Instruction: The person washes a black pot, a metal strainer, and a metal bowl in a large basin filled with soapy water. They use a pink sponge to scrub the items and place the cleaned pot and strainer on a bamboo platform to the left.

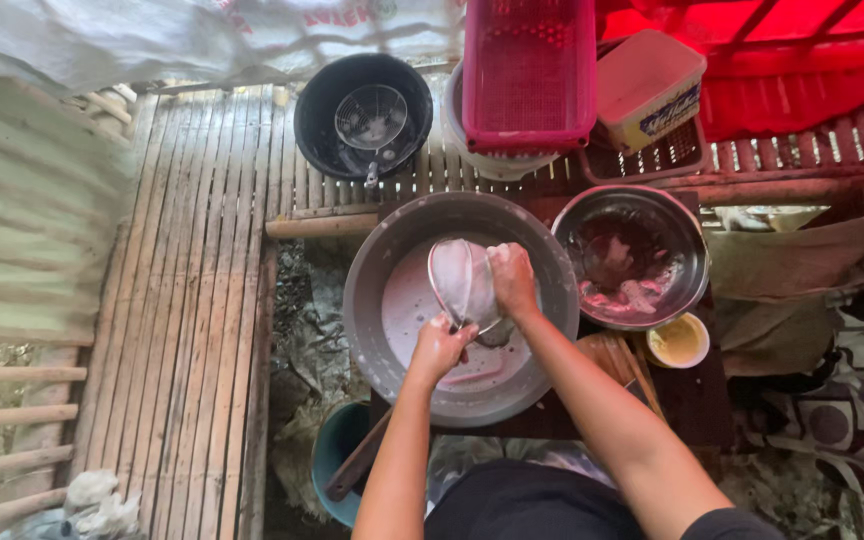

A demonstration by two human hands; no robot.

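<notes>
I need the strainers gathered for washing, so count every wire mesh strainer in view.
2. One strainer is held by both hands, left hand and right hand, over the big grey basin. The other strainer lies inside the black bucket. More may be hidden elsewhere.

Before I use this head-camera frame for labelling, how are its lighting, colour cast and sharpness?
Head view: soft daylight, no hard shadows; a strong red cast top right around the red plastic crate; the left hand and right hand on the wire mesh strainer over the large grey metal basin look sharp; edges bend slightly outward.
</notes>
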